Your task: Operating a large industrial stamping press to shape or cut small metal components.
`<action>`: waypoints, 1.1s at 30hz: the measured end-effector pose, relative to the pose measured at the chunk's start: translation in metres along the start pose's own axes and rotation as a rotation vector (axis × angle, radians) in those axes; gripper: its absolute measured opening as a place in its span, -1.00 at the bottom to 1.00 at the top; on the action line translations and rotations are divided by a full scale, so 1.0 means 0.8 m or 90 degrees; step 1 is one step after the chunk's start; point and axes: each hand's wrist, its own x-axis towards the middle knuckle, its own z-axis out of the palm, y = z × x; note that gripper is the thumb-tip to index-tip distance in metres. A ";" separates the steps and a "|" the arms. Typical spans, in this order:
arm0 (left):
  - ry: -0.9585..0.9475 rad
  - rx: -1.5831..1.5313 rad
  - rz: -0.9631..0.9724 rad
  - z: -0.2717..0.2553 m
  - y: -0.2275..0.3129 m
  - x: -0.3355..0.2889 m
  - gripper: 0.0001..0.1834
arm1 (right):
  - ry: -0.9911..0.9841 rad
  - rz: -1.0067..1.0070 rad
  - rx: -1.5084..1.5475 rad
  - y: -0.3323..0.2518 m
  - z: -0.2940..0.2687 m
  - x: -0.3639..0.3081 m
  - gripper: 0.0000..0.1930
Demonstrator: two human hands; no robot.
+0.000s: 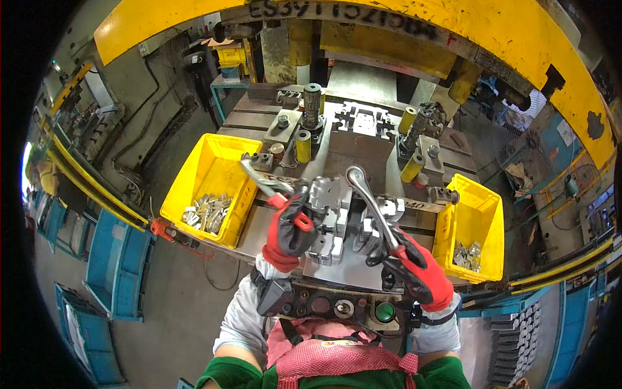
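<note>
My left hand [290,230], in a red and black glove, is closed around pliers [262,183] with red handles and curved metal jaws. The jaws point up and left, toward the rim of the left yellow bin. In my right hand [420,272], gloved the same way, is a long steel ratchet wrench [372,204] with a round head and a red grip, its head tilted up toward the press. Between and below both tools, stacks of bent metal parts [329,223] stand on a pale plate [350,271]. More metal parts [367,238] sit beside my right fingers.
Yellow bins [188,172] [490,223] holding small metal pieces flank the press bed. Behind the parts is a die [364,123] between guide posts [311,107]. The yellow press frame [389,39] arches overhead. A control panel [324,306] with a green button [385,312] lies before me.
</note>
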 end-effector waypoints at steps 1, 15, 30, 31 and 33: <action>-0.013 0.195 0.122 -0.005 0.001 -0.001 -0.63 | 0.013 -0.009 -0.027 0.004 0.000 -0.004 -0.57; 0.286 0.165 0.091 0.004 -0.004 -0.029 -0.70 | 0.100 -0.116 -0.213 0.074 0.054 -0.013 -0.42; 0.137 0.514 0.191 -0.050 0.058 -0.084 -0.76 | 0.169 -0.114 -0.091 0.038 -0.081 0.197 -0.62; 0.130 0.670 0.218 -0.065 0.066 -0.090 -0.81 | 0.157 -0.081 -0.067 0.044 -0.091 0.227 -0.63; 0.195 0.640 0.171 -0.087 0.068 -0.107 -0.90 | 0.150 -0.045 -0.055 0.060 -0.100 0.277 -0.67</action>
